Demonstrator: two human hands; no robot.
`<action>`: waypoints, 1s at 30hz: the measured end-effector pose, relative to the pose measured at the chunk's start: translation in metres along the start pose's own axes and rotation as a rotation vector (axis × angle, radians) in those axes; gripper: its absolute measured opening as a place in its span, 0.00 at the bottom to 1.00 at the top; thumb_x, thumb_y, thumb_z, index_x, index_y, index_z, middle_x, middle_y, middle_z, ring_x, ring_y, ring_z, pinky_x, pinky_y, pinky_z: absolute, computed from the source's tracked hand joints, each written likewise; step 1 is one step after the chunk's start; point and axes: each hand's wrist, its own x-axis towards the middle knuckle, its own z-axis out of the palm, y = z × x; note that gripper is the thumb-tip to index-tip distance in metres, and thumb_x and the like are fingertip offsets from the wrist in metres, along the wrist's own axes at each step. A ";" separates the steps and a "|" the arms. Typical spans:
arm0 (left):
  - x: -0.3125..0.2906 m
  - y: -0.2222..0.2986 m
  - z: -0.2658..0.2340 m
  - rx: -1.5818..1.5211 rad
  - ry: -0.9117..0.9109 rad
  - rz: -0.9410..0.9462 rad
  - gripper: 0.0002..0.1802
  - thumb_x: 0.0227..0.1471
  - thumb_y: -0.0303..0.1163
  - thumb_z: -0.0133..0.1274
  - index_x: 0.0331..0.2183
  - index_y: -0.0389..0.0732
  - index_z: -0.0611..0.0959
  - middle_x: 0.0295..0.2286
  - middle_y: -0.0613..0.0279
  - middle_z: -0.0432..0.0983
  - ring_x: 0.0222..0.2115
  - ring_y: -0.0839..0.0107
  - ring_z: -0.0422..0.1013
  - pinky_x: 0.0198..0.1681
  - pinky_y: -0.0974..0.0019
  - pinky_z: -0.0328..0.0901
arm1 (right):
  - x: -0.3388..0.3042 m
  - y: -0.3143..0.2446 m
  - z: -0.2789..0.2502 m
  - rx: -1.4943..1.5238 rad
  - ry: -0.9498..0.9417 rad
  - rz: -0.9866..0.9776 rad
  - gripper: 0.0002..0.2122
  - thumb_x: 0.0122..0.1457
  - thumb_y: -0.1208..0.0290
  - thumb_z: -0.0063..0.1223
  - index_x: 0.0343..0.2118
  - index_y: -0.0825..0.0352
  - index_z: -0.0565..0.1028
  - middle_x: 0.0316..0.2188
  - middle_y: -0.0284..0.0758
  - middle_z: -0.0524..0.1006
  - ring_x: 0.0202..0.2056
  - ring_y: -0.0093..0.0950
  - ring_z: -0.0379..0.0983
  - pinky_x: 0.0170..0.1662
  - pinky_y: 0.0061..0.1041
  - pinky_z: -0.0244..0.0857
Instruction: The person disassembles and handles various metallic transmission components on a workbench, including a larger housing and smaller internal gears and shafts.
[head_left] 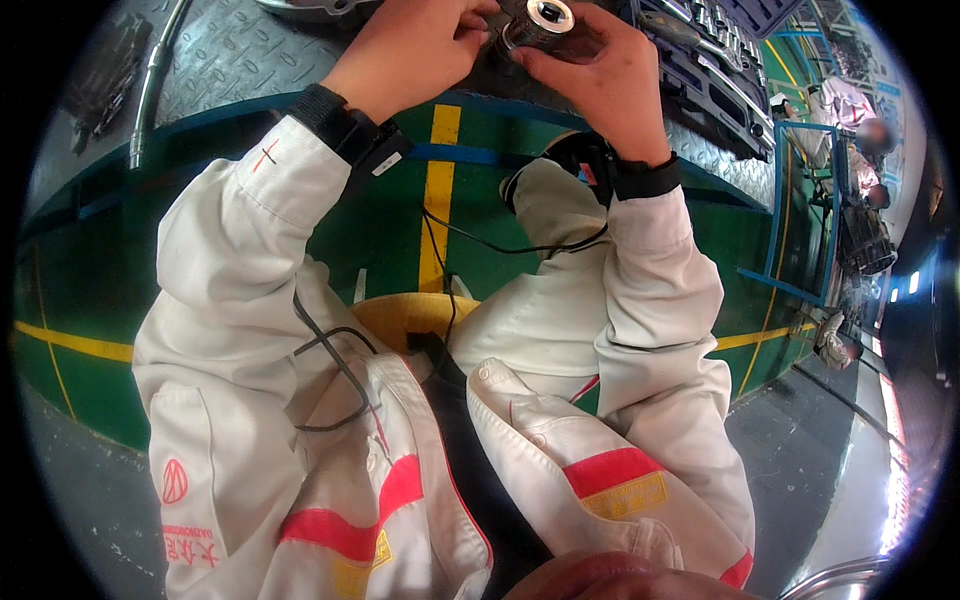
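At the top of the head view my right hand (605, 60) grips a shiny metal socket (545, 18) between thumb and fingers. The socket's end with the square hole faces up toward me. Just to its left is my left hand (415, 45), apart from the socket, its fingers curled in and pressed together. Whatever those fingers hold, if anything, is hidden. Both hands are above the near edge of a metal tread-plate bench top (240, 60).
An open dark tool case (705, 95) with sockets and ratchets lies right of my right hand. A long metal bar (152, 85) rests at the bench's left. Part of a metal casting (320, 8) shows at the top. Cables (500, 245) hang between my arms. People (850, 110) are far right.
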 end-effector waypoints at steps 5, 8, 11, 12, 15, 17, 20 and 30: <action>0.000 0.006 -0.002 -0.091 -0.060 -0.013 0.14 0.52 0.21 0.54 0.42 0.31 0.84 0.35 0.43 0.83 0.38 0.52 0.81 0.40 0.59 0.73 | -0.001 -0.003 -0.003 -0.063 -0.023 -0.032 0.14 0.49 0.77 0.70 0.38 0.74 0.79 0.29 0.35 0.83 0.33 0.19 0.79 0.37 0.22 0.73; 0.000 0.010 -0.003 -0.177 -0.105 -0.022 0.14 0.52 0.19 0.54 0.42 0.30 0.83 0.34 0.44 0.84 0.37 0.55 0.82 0.40 0.60 0.73 | 0.001 -0.003 -0.003 0.008 -0.034 0.028 0.14 0.49 0.78 0.71 0.38 0.74 0.78 0.29 0.36 0.83 0.32 0.19 0.79 0.36 0.22 0.73; 0.000 0.018 -0.002 -0.265 -0.169 -0.065 0.15 0.51 0.19 0.56 0.43 0.30 0.82 0.33 0.45 0.83 0.36 0.60 0.82 0.41 0.61 0.73 | 0.000 0.000 -0.007 -0.021 -0.055 0.037 0.14 0.51 0.78 0.70 0.39 0.74 0.79 0.31 0.35 0.83 0.34 0.19 0.79 0.38 0.22 0.73; 0.000 0.020 0.000 -0.294 -0.196 -0.085 0.15 0.51 0.18 0.57 0.43 0.30 0.81 0.33 0.46 0.83 0.36 0.62 0.81 0.41 0.62 0.73 | 0.001 0.000 -0.008 0.065 -0.089 0.052 0.14 0.52 0.78 0.70 0.40 0.74 0.79 0.32 0.35 0.83 0.35 0.19 0.79 0.39 0.22 0.73; 0.007 0.021 0.007 -0.195 -0.218 -0.003 0.19 0.51 0.19 0.61 0.46 0.31 0.79 0.34 0.49 0.83 0.37 0.66 0.80 0.42 0.63 0.73 | 0.003 0.002 -0.017 0.331 -0.159 0.109 0.13 0.56 0.80 0.67 0.43 0.76 0.78 0.37 0.34 0.82 0.39 0.20 0.78 0.42 0.22 0.73; 0.006 0.017 0.012 -0.276 -0.208 -0.010 0.21 0.51 0.20 0.62 0.48 0.32 0.78 0.38 0.51 0.82 0.39 0.68 0.79 0.43 0.64 0.73 | 0.008 0.003 -0.017 0.329 -0.153 0.040 0.13 0.55 0.80 0.68 0.42 0.77 0.79 0.35 0.34 0.83 0.38 0.20 0.77 0.42 0.22 0.73; 0.012 0.015 0.019 -0.357 -0.199 -0.070 0.26 0.51 0.20 0.65 0.52 0.33 0.76 0.44 0.56 0.81 0.44 0.70 0.78 0.47 0.66 0.72 | 0.008 0.008 -0.022 0.268 0.002 -0.105 0.10 0.54 0.80 0.68 0.38 0.76 0.80 0.31 0.32 0.83 0.35 0.16 0.76 0.39 0.20 0.72; 0.009 -0.006 0.017 -0.048 -0.237 -0.007 0.26 0.54 0.27 0.67 0.54 0.39 0.81 0.48 0.54 0.82 0.48 0.68 0.78 0.54 0.65 0.71 | 0.001 0.044 -0.052 0.384 0.328 0.024 0.10 0.55 0.72 0.69 0.32 0.73 0.80 0.26 0.28 0.80 0.23 0.14 0.71 0.26 0.16 0.64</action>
